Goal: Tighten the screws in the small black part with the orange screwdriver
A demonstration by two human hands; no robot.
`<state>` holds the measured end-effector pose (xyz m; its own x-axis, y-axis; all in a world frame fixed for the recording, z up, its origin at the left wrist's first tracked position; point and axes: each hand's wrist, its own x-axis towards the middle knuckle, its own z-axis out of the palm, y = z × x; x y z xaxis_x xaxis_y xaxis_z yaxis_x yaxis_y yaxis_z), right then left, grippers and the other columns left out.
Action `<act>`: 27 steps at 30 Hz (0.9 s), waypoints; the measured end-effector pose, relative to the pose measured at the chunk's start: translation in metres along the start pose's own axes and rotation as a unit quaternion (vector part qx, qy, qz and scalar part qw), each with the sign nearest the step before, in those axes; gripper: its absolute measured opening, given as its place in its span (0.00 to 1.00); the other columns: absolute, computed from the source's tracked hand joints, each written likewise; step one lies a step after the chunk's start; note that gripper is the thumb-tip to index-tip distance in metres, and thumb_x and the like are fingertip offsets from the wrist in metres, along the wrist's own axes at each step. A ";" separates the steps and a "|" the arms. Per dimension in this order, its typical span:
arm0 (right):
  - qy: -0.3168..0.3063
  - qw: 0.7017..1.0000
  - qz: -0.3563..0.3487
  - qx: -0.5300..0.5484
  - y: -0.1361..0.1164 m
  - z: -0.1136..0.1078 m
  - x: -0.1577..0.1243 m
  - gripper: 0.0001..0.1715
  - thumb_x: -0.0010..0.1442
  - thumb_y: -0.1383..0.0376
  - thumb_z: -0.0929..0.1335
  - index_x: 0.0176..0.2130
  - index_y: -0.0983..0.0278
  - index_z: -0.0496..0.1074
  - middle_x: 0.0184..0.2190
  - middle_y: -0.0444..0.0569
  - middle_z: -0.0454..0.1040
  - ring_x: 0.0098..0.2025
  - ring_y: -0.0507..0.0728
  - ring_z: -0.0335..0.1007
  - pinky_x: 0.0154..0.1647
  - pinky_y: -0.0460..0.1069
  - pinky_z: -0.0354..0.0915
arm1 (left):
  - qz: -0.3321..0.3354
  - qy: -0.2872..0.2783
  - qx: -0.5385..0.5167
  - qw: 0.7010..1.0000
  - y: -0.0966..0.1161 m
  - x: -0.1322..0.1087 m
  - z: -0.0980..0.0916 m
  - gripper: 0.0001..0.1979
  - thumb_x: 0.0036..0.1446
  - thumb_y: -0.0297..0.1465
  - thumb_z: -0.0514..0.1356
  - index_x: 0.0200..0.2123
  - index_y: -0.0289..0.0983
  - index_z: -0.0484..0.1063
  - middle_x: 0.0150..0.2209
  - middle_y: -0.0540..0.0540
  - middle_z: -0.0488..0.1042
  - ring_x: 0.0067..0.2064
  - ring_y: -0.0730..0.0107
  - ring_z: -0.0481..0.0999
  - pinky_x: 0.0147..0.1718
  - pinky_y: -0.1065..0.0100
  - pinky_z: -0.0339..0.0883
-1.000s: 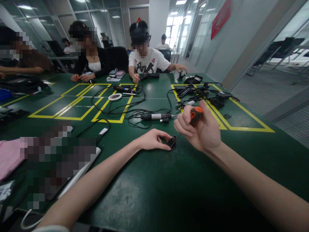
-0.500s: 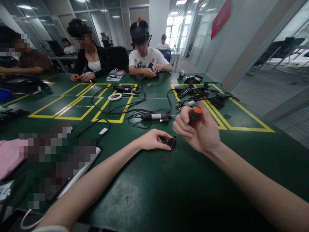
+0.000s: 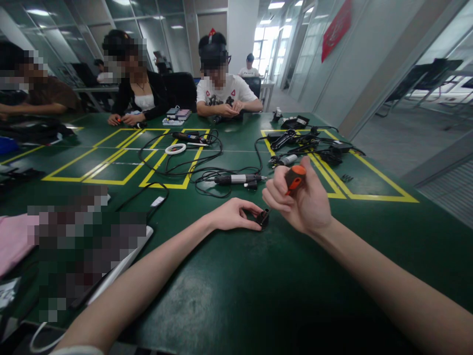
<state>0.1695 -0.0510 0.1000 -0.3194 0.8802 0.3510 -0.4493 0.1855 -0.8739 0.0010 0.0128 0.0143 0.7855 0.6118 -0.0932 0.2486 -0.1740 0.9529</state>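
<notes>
Between the thumb and fingers of my left hand (image 3: 236,215) is a small black part (image 3: 263,217), resting on the green table. A short hollow post seems to rise from its top. My right hand (image 3: 305,199) is closed around the orange and black handle of a screwdriver (image 3: 295,179). The handle slants down to the left, towards the black part. Most of the shaft is hidden by my fingers, so I cannot tell whether the tip touches the part.
Behind my hands lies a grey and black electric screwdriver (image 3: 238,179) among looped cables. Black cables and devices (image 3: 314,143) crowd the back right. A white roll of tape (image 3: 175,149) lies further left. Several people sit across the green table (image 3: 221,305).
The screwdriver handle has turned in my right hand, showing more orange on its side. That hand has shifted slightly left. My left hand keeps hold of the black part.
</notes>
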 end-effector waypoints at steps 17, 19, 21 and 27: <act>0.063 0.822 -0.246 -0.511 -0.020 -0.023 -0.002 0.14 0.63 0.58 0.73 0.29 0.60 0.70 0.23 0.41 0.69 0.24 0.51 0.63 0.26 0.48 0.60 | 0.010 0.004 -0.008 1.000 -0.001 0.000 0.001 0.25 0.47 0.35 0.74 0.50 0.36 0.82 0.45 0.44 0.83 0.31 0.78 0.72 0.32 0.75 0.67; 0.041 0.798 -0.194 -0.569 -0.035 -0.024 -0.004 0.08 0.63 0.61 0.72 0.32 0.61 0.74 0.20 0.39 0.67 0.20 0.49 0.56 0.22 0.47 0.54 | 0.009 -0.001 -0.007 1.000 -0.001 0.000 0.001 0.24 0.48 0.35 0.74 0.50 0.35 0.82 0.45 0.43 0.83 0.31 0.79 0.72 0.32 0.75 0.67; 0.002 0.785 -0.162 -0.598 -0.046 -0.023 -0.007 0.05 0.64 0.63 0.70 0.37 0.61 0.76 0.20 0.39 0.67 0.19 0.49 0.56 0.21 0.47 0.54 | 0.009 -0.006 -0.004 1.000 -0.001 -0.001 0.002 0.24 0.49 0.36 0.74 0.50 0.34 0.82 0.44 0.44 0.83 0.30 0.79 0.71 0.32 0.75 0.66; -0.054 0.703 -0.194 -0.682 -0.053 -0.017 -0.012 0.07 0.63 0.69 0.63 0.40 0.62 0.71 0.28 0.45 0.76 0.25 0.53 0.70 0.28 0.48 0.62 | 0.077 0.037 0.124 0.989 -0.003 -0.004 0.009 0.22 0.53 0.38 0.71 0.50 0.36 0.79 0.43 0.45 0.81 0.32 0.75 0.73 0.33 0.72 0.68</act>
<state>0.2120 -0.0641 0.1364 -0.4877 0.6228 0.6117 0.6741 0.7140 -0.1894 0.0025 0.0035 0.0093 0.7832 0.6169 0.0771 0.2684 -0.4473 0.8532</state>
